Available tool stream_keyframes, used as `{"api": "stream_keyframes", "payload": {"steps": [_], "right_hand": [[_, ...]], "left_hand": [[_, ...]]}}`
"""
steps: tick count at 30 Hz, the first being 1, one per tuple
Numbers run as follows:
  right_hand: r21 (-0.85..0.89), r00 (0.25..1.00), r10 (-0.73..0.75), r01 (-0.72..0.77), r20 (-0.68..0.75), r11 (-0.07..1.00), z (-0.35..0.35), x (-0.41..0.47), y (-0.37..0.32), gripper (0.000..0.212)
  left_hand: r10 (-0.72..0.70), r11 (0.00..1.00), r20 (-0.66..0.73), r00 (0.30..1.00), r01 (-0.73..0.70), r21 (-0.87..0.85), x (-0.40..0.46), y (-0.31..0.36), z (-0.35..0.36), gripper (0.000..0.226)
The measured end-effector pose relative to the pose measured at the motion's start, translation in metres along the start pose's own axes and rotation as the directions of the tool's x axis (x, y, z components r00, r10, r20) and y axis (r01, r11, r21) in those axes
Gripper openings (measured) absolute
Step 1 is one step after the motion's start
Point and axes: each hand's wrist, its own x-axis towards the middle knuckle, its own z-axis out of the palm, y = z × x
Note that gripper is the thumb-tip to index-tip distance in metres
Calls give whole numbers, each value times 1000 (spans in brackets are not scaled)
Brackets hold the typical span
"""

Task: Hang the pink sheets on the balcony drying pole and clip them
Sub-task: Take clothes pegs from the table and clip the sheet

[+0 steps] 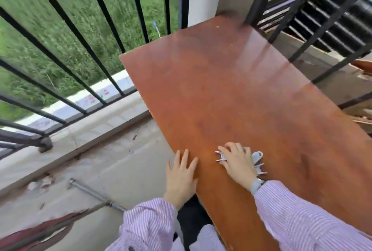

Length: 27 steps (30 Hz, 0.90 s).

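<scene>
Stage: clip pickup, by my reading; hanging is not yet visible.
Right hand: palm down on the table, fingers curled loosely over a small cluster of pale clips. Clip ends stick out on both sides of the hand. Whether the fingers have actually closed on any clip cannot be told; the palm hides the contact.
Left hand: fingers spread and flat, holding nothing, resting at the near left edge of the table.
Clips: several, lying on the table near its close end, touching or under the right hand; the exact count is unclear.
Sheets: no pink sheet can be made out for certain. A reddish blurred shape sits at the lower left on the floor, but I cannot tell what it is.
Pole: a grey metal rod lies on the floor to the left of the table; whether this is the drying pole is not clear.
Railing: black bars, beyond the table, with grass outside.
Done: nothing of the hanging or clipping shows as finished.
Left: gather the clips, get the sheets over the pole, clip them.
</scene>
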Motion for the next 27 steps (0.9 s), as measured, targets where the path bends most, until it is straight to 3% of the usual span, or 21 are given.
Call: {"api": "stream_keyframes", "payload": {"steps": [3, 6, 11, 15, 18, 23, 27], "right_hand": [[-6, 997, -65, 65, -32, 998, 0, 6, 2, 39], [112, 997, -70, 73, -36, 991, -8, 7, -11, 27], [418, 989, -141, 147, -45, 896, -25, 7, -79, 25], [541, 966, -259, 218, 1, 813, -31, 1, -161, 36], [597, 935, -349, 251, 54, 762, -25, -6, -226, 39], [636, 874, -471, 298, 118, 712, -10, -16, -330, 32], [651, 774, -626, 426, 98, 628, -9, -22, -405, 24]], "left_hand": [[27, 1000, 7, 1000, -27, 0, 0, -7, -6, 55], [7, 999, -20, 1000, -8, -54, -1, -19, -10, 52], [-227, 949, -139, 964, 187, -255, -31, -61, -18, 49], [-476, 815, -239, 846, 322, -482, -87, -115, -13, 45], [-694, 622, -282, 663, 355, -698, -142, -155, -5, 37], [-968, 218, -155, 198, 354, -910, -230, -212, 6, 15], [-989, 20, -45, -137, 181, -983, -262, -253, -1, 39]]}}
